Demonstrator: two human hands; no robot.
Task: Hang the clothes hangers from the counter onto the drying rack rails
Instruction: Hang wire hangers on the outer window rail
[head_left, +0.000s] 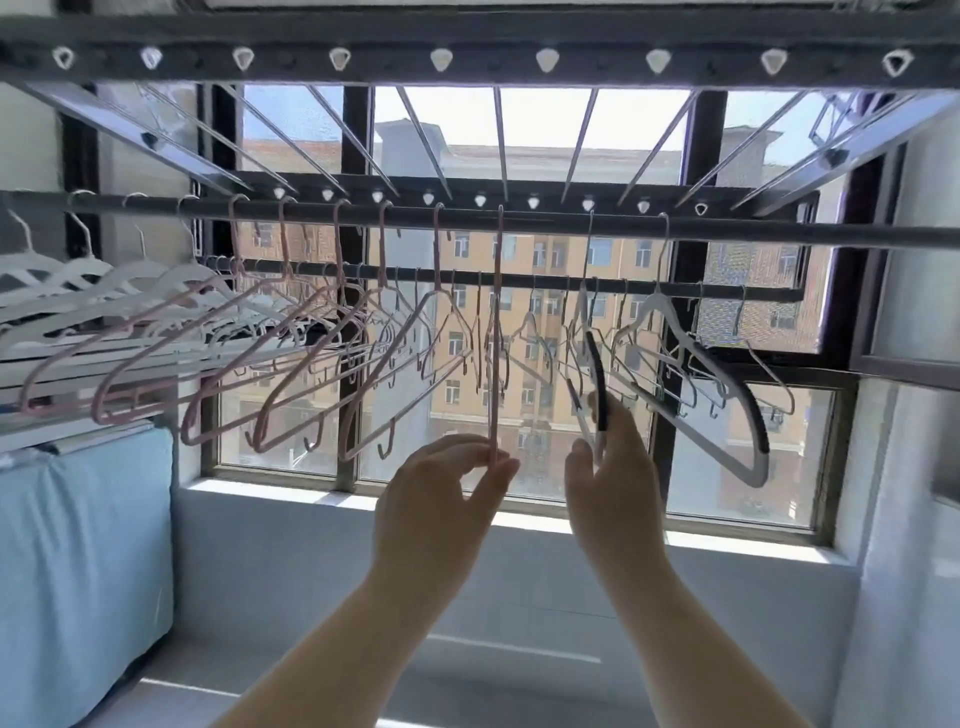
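From the left, the near rail is well filled: a bunch of white hangers hang at its left end, then a row of pink hangers runs toward the middle. Behind them the far rail carries a line of thin wire hangers, so most of the job looks done.

At the middle, one pink hanger hangs edge-on with its hook over the near rail. The left hand pinches its bottom edge between thumb and fingertips. Just beside it the right hand grips the lower end of a black-grip hanger, whose hook also seems to sit on the rail. I'd say both only need letting go, or a nudge to space them.

Further right, the last hanger hangs free, and the rail is bare beyond it. The counter shows only in part, so I cannot tell whether more hangers wait there.
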